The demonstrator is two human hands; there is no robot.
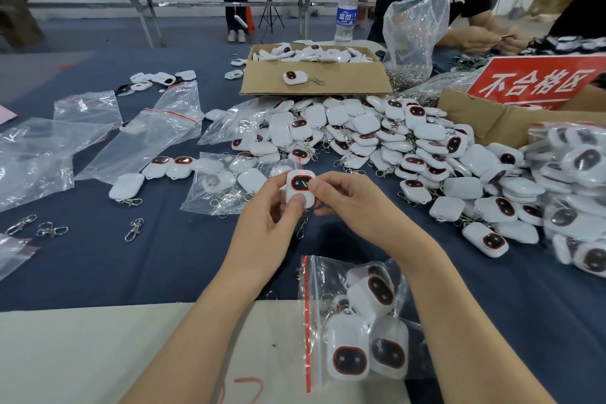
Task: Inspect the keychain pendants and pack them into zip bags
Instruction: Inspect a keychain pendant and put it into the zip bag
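Observation:
A white keychain pendant (300, 188) with a dark, red-rimmed face is held upright between both hands above the blue table. My left hand (269, 223) grips its lower left side with the thumb on its front. My right hand (351, 203) pinches its right edge, thumb on the face. Its metal clasp (302, 226) dangles below. A zip bag (357, 321) with several pendants lies near the table's front edge, under my right forearm. A large heap of loose pendants (377, 141) spreads behind and to the right.
Empty zip bags (144, 141) lie on the left, one part-filled bag (223, 184) just behind my hands. Loose clasps (134, 229) sit at left. A cardboard box (314, 72), a water bottle (346, 15), a red sign (537, 82) and another person's hands (485, 38) are behind.

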